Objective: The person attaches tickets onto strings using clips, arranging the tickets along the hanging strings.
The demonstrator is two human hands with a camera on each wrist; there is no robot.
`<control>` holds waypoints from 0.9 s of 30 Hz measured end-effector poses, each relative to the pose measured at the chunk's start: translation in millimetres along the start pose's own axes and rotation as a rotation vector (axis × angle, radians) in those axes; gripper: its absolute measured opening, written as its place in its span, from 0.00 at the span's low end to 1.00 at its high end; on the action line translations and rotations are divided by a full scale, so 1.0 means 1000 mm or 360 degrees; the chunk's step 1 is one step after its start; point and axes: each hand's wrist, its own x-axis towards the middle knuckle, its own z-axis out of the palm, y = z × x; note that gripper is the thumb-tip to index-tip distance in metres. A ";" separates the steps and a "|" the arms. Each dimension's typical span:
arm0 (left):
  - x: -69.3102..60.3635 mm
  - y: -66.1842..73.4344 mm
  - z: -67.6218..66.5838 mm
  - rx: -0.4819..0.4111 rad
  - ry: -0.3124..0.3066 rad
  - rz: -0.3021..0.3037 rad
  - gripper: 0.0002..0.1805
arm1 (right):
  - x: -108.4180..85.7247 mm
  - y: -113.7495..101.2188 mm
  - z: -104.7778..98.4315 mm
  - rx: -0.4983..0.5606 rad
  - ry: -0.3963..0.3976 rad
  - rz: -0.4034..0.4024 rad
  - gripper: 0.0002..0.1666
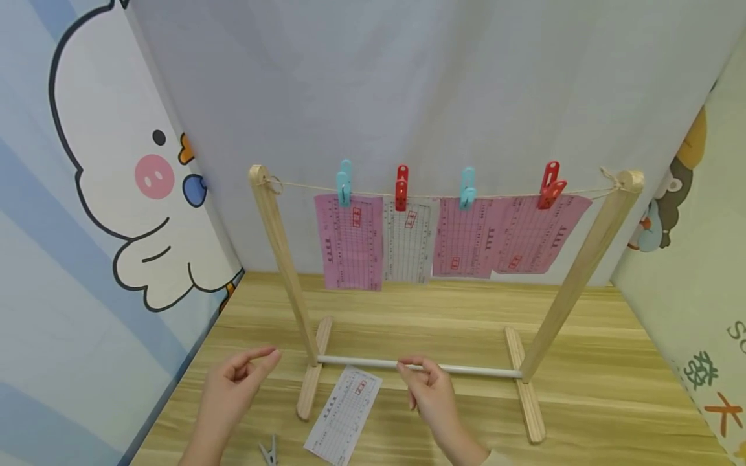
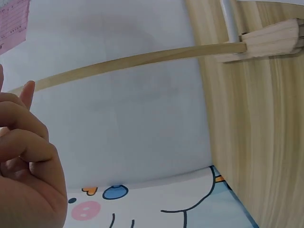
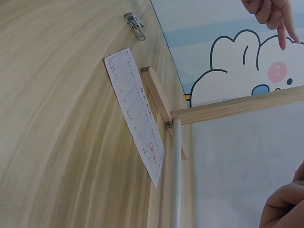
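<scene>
My left hand (image 1: 236,385) hovers left of the wooden rack's left post (image 1: 282,259), thumb and index finger stretched forward, nothing visible between them. Over the rack's white bar (image 1: 484,371) is my right hand (image 1: 434,391), its fingers loosely bent and no held thing visible. Between the hands, a white printed slip (image 1: 344,414) with a red stamp lies on the table. A grey clothespin (image 1: 269,450) lies near the left forearm. Pink slips (image 1: 350,252) and a pale slip (image 1: 408,252) hang from the string (image 1: 305,188) by light-blue clothespins (image 1: 344,184) and red clothespins (image 1: 401,188).
The rack's right post (image 1: 583,278) stands on a wooden foot (image 1: 527,401). Behind the wood-grain table (image 1: 612,388) hangs a grey-white curtain (image 1: 437,77). Cartoon-printed panels (image 1: 105,194) flank the table on the left and right.
</scene>
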 end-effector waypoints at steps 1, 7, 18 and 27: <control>-0.001 -0.004 0.000 -0.0004 0.0002 -0.0040 0.26 | -0.001 0.002 0.001 -0.0006 -0.0007 0.0014 0.20; -0.004 -0.029 -0.004 -0.0023 -0.0006 -0.0255 0.34 | -0.003 0.015 0.005 -0.0033 -0.0054 0.0064 0.20; -0.002 -0.074 -0.011 0.0045 -0.0046 -0.0332 0.36 | -0.007 0.040 0.010 -0.0060 -0.0105 0.0072 0.23; -0.003 -0.122 -0.005 0.0063 -0.0045 -0.0551 0.43 | -0.008 0.074 0.015 -0.0172 -0.0248 0.0114 0.25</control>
